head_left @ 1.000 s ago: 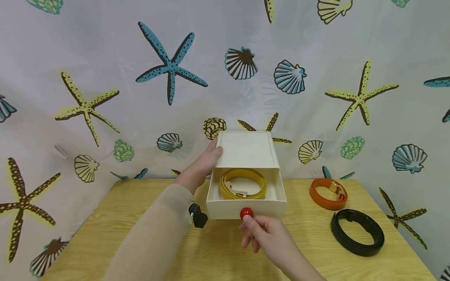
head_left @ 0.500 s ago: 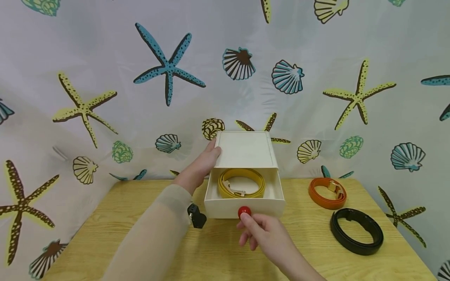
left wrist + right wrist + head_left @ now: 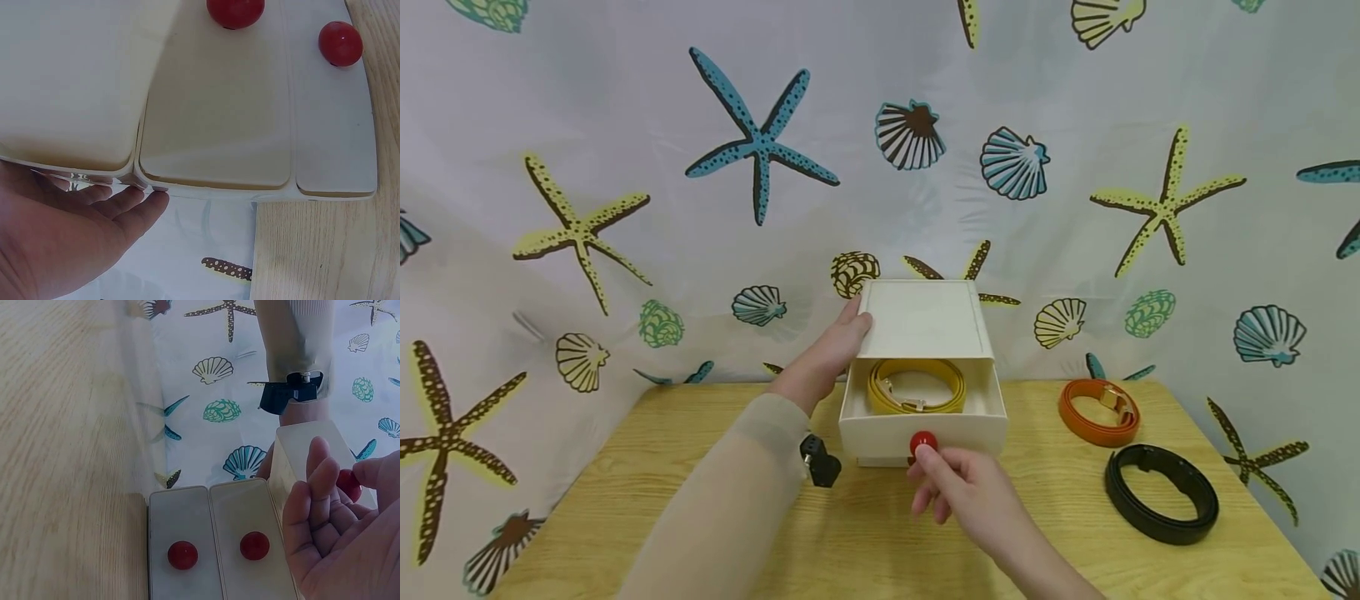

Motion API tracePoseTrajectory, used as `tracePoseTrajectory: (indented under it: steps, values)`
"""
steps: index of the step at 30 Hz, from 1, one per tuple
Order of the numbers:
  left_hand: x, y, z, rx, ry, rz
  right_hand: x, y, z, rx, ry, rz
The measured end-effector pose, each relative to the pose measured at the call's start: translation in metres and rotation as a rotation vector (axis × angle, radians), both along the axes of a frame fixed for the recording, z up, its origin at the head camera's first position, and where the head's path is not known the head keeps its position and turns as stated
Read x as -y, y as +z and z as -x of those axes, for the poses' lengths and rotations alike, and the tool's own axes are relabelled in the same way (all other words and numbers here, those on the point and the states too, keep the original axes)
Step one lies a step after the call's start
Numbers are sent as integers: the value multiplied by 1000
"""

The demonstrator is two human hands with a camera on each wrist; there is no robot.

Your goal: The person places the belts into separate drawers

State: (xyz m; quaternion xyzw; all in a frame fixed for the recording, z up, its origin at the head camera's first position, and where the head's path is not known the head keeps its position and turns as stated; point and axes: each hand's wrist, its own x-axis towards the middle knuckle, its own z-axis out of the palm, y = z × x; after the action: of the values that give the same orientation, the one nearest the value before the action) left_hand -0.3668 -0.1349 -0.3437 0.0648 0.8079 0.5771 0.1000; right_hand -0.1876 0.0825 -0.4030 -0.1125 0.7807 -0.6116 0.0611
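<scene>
the right hand (image 3: 964, 490) pinched a red knob (image 3: 922, 439); the left hand (image 3: 829, 352) lay straight-fingered against the white drawer cabinet (image 3: 925, 321). orange belt (image 3: 1096, 432) and black belt (image 3: 1172, 530) lay rightward.

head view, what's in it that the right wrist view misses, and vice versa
Only the head view: yellow belt inside the pulled-out drawer, orange belt and black belt on the table. Only the right wrist view: two more red knobs, on closed drawers. Both: right hand at the pulled-out drawer's red knob, left sleeve, black wrist device, shell-patterned cloth.
</scene>
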Motion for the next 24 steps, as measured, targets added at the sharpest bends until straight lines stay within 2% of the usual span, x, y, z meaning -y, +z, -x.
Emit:
tracePoseTrajectory:
  steps: [13,24]
  values:
    - [0,1,5,4,-4,-12,4,2,11,-23,-30,5]
    - [0,1,9,9,-8,-7,6,3,24,-11,-34,17]
